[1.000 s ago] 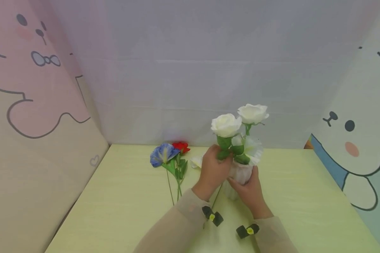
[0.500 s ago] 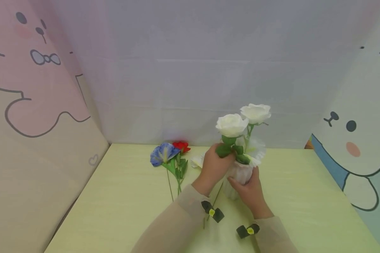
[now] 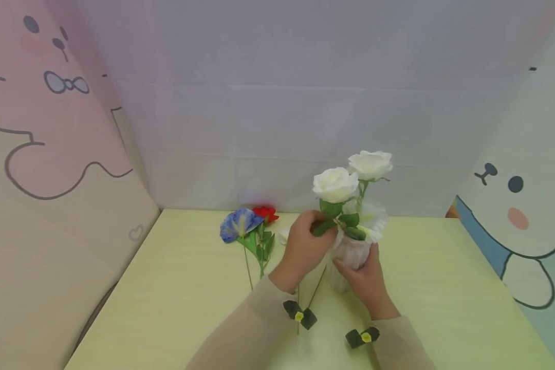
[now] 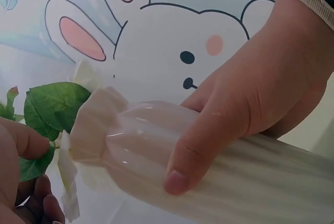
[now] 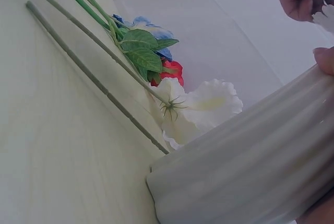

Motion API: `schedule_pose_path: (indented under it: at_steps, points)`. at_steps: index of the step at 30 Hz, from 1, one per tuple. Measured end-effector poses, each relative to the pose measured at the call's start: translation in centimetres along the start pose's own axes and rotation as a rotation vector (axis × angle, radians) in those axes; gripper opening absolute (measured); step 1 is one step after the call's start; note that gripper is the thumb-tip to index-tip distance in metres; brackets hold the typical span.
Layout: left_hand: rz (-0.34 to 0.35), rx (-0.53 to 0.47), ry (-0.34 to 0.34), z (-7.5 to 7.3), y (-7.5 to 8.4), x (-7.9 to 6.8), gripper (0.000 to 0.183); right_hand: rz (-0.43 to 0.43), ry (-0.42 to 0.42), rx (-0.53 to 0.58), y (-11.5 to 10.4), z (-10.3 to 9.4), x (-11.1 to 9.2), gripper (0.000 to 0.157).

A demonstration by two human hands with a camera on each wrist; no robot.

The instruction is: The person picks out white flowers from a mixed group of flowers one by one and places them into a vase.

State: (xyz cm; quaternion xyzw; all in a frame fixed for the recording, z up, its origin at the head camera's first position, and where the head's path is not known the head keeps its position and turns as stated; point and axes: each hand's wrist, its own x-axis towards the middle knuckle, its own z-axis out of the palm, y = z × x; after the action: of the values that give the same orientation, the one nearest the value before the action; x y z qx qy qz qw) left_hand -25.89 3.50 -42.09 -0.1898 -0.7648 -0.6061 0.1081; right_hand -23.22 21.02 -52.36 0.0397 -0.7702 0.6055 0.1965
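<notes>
A white ribbed vase (image 3: 351,252) stands on the table, its foot on the surface in the right wrist view. My right hand (image 3: 367,282) grips it just below the flared rim, thumb in front. From its mouth rise two white roses, a nearer one (image 3: 335,185) and a farther one (image 3: 370,165), with a ruffled white flower (image 3: 373,221) low beside them. At the rim my left hand (image 3: 305,246) pinches the nearer rose by its leafy stem, with a green leaf (image 4: 57,106) showing beyond the fingers in the left wrist view.
Left of the vase lie a blue flower (image 3: 240,225) and a red flower (image 3: 265,214) with long stems. A loose white flower (image 5: 195,106) lies close to the vase's foot, partly behind my left hand from above. Cartoon-printed side panels and a pale back wall (image 3: 259,103) enclose the table.
My left hand shifts a little left and its wrist drops lower. The rose heads sway slightly right, then back left. My right hand stays on the vase.
</notes>
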Motion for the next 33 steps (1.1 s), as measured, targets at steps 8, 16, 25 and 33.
schedule_pose_path:
  at_steps: [8, 16, 25, 33]
  points:
    - [-0.08, -0.128, 0.184, -2.2, -1.4, -1.6, 0.007, 0.0, -0.015, 0.018, 0.0, -0.1, 0.1, 0.081]
    - [-0.07, -0.145, 0.327, -2.9, -3.5, -3.3, 0.004, 0.008, -0.025, 0.005, 0.1, -0.1, 0.0, 0.078]
    - [-0.181, -0.151, 0.387, -2.0, -5.5, -5.8, 0.012, 0.024, -0.037, 0.041, -0.1, 0.1, -0.2, 0.075]
    - [-0.171, 0.052, 0.229, -2.0, -7.2, -6.3, 0.024, -0.001, -0.019, 0.014, -0.1, -0.1, -0.1, 0.076]
